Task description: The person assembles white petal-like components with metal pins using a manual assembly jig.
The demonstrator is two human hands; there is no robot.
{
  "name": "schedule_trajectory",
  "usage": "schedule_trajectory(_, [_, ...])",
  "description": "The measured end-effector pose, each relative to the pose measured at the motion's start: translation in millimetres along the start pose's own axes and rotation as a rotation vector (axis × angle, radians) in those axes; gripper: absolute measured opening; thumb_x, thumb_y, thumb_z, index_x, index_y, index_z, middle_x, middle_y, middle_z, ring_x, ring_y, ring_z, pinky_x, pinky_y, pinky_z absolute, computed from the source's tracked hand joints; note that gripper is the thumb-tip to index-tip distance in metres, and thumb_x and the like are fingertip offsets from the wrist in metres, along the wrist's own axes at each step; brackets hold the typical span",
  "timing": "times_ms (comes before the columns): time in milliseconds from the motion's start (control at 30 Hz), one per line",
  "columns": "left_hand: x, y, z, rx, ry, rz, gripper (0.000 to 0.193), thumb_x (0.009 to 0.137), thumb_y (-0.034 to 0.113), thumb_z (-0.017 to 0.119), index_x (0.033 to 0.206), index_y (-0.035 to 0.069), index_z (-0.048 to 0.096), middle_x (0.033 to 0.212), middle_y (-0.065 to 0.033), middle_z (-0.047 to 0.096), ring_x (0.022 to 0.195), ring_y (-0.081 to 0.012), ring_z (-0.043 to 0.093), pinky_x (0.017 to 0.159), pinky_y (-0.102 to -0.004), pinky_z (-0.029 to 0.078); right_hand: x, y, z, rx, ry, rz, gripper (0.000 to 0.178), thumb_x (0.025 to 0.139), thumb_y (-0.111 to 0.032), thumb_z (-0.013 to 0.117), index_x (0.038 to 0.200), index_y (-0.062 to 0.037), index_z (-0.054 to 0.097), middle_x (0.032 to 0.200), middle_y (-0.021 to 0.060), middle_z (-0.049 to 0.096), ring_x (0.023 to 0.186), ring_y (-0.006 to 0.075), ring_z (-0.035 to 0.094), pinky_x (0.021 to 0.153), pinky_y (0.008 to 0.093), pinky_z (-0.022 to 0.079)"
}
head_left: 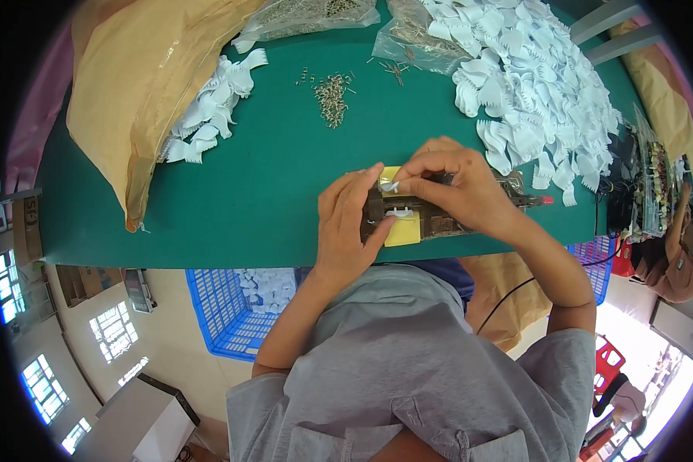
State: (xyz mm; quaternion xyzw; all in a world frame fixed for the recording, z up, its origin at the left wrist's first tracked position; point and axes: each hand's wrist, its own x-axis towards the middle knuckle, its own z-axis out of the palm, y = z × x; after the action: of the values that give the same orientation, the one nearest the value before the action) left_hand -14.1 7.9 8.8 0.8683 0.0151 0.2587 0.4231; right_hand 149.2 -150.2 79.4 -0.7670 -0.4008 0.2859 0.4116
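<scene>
My right hand [470,189] is closed in a pinch at a small white plastic piece [390,186], over the upper yellow pad [390,174] of a brown bench jig [439,225]. My left hand [345,227] rests at the jig's left side, fingers stretched and thumb apart from them. Its thumb tip is beside a second white piece [399,214], which lies by the lower yellow pad [403,232]. Fingers partly hide both pieces. A red-tipped part [547,200] sticks out at the jig's right end.
White toothed plastic pieces [531,85] form a big heap at right; more spill from a tan sack [142,92] at left. Small metal parts [332,100] are piled mid-table before clear bags [308,17]. A blue basket [215,323] stands below the table edge. A black cable [508,296] hangs right.
</scene>
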Motion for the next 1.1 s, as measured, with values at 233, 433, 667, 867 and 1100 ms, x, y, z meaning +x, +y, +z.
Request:
schedule_trajectory(233, [3.4, -4.6, -3.0, -0.129, -0.111, -0.094, 0.077, 0.085, 0.006, 0.08, 0.154, 0.006, 0.046, 0.133, -0.0084, 0.069, 0.136, -0.0322, 0.049, 0.113, -0.0449, 0.041, -9.3, 11.2, 19.9, -0.179, 0.142, -0.295, 0.005, 0.091, -0.013, 0.076, 0.091, -0.0085, 0.074, 0.086, 0.0039, 0.066, 0.087, 0.0247, 0.056, 0.079, 0.0386, 0.039])
schedule_trajectory(433, [1.2, -8.9, -0.7, -0.161, -0.125, -0.042, 0.074, 0.085, 0.005, 0.079, 0.152, 0.006, 0.048, 0.131, -0.0097, 0.069, 0.132, -0.0333, 0.054, 0.112, -0.0462, 0.044, -12.4, 8.4, 20.8, -0.282, 0.154, -0.375, 0.008, 0.092, -0.011, 0.073, 0.098, -0.0068, 0.071, 0.092, 0.0057, 0.063, 0.092, 0.0271, 0.055, 0.081, 0.0406, 0.041])
schedule_trajectory(667, [2.7, -7.5, -2.1, -0.179, -0.143, -0.078, 0.072, 0.085, 0.004, 0.079, 0.151, 0.006, 0.049, 0.131, -0.0122, 0.068, 0.129, -0.0352, 0.056, 0.108, -0.0465, 0.047, -2.4, -3.7, 1.5, -0.365, 0.022, -0.399, 0.014, 0.09, -0.009, 0.073, 0.104, -0.0036, 0.071, 0.095, 0.0086, 0.063, 0.095, 0.0301, 0.056, 0.086, 0.0422, 0.045])
schedule_trajectory(867, [3.7, -8.1, -2.6, -0.176, -0.177, -0.092, 0.071, 0.086, 0.005, 0.078, 0.151, 0.006, 0.049, 0.126, -0.0109, 0.068, 0.127, -0.0353, 0.056, 0.108, -0.0475, 0.046, -5.5, 0.8, 12.3, -0.391, 0.022, -0.369, 0.01, 0.091, -0.011, 0.073, 0.099, -0.0054, 0.072, 0.092, 0.0065, 0.06, 0.092, 0.0281, 0.055, 0.081, 0.0417, 0.045])
schedule_trajectory(1100, [8.5, -5.1, -4.7, -0.191, -0.199, -0.087, 0.065, 0.085, 0.004, 0.076, 0.146, 0.006, 0.053, 0.125, -0.01, 0.067, 0.126, -0.0348, 0.055, 0.108, -0.0474, 0.045, -35.2, 2.4, 24.7, -0.402, 0.256, -0.446, 0.012, 0.087, -0.008, 0.075, 0.098, -0.0054, 0.071, 0.1, 0.0067, 0.066, 0.096, 0.0283, 0.061, 0.081, 0.0412, 0.05])
